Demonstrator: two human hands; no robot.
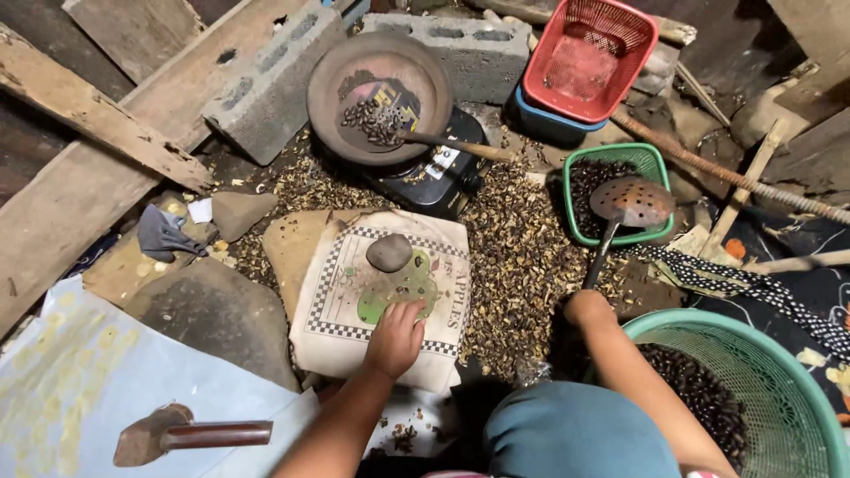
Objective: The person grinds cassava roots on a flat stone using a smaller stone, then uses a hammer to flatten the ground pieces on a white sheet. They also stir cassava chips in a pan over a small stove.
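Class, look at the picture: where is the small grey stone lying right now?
In the head view, the grey stone lies near the middle, on the printed cloth sack, just beyond the left hand and in front of the round pan.

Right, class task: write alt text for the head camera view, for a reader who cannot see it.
Seen from above, a person's left hand presses flat on a printed cloth sack bearing a small stone, while the right hand grips a perforated skimmer resting over a small green basket of dark nuts; shells litter the ground.
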